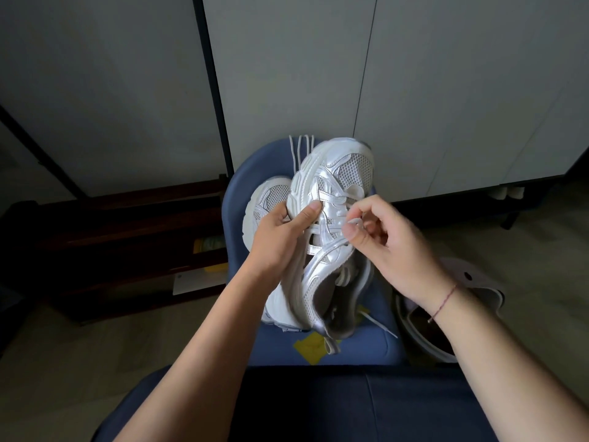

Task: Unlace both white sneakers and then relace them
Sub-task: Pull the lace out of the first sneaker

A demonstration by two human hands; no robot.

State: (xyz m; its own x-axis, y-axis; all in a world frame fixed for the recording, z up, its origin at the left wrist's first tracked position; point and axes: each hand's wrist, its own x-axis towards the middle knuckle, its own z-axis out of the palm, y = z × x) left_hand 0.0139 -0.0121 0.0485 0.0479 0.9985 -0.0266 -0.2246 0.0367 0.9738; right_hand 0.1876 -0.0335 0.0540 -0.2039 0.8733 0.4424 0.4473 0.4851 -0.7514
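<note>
So the left hand (280, 231) has its fingers wrapped round the side of a white-and-silver mesh sneaker (334, 186), thumb pressed on the upper. It's tipped on its side over a blue padded seat (236, 193), toe pointing away. The right hand (392, 247) is pinching a white lace end (353, 222) right by the eyelets. The second white sneaker (271, 196) sits just behind on the left, and a loose white shoelace (301, 148) is draped at the seat's far edge.

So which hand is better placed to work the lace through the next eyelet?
Right. The right hand pinches the lace right at the eyelets. The left hand grips the sneaker by its side to steady it, so it is busy.
</note>
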